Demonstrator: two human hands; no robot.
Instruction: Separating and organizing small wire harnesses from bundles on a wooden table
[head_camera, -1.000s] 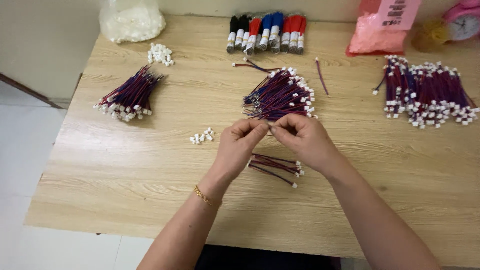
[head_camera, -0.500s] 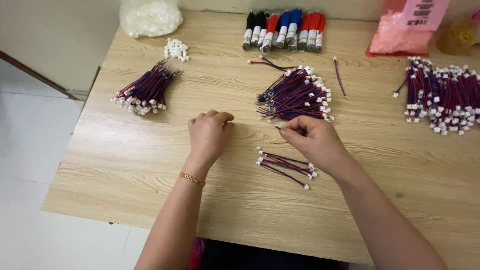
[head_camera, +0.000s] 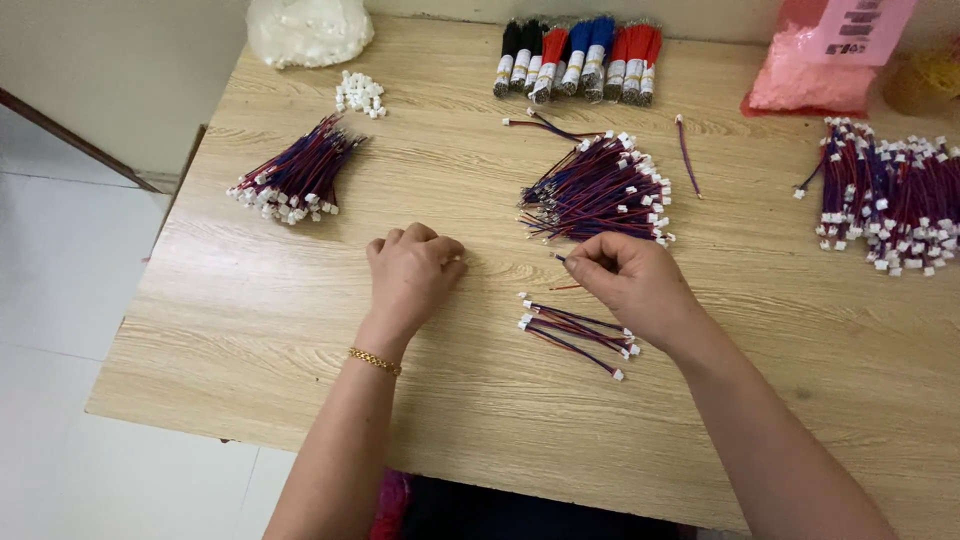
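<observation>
My right hand (head_camera: 632, 288) pinches a thin red-and-blue wire (head_camera: 562, 260); its bare end sticks out to the left of my fingertips. Just in front of that hand lies a small bunch of wires with white connectors (head_camera: 575, 330). Beyond it is a larger pile of the same wires (head_camera: 600, 190). My left hand (head_camera: 412, 278) rests knuckles-up on the wooden table (head_camera: 250, 330) with its fingers curled down. A small white piece shows at its fingertips, and what lies under the palm is hidden.
A tied wire bundle (head_camera: 295, 180) lies far left and a big wire pile (head_camera: 890, 195) far right. At the back are loose white connectors (head_camera: 360, 93), a clear bag (head_camera: 305, 30), black, red and blue wire bundles (head_camera: 580, 60) and a pink bag (head_camera: 810, 75). A single wire (head_camera: 685, 155) lies alone.
My hands were together over the small bunch, working one wire. The left hand has moved away to the left and down onto the table where loose white connectors lay; the right still holds the wire.
</observation>
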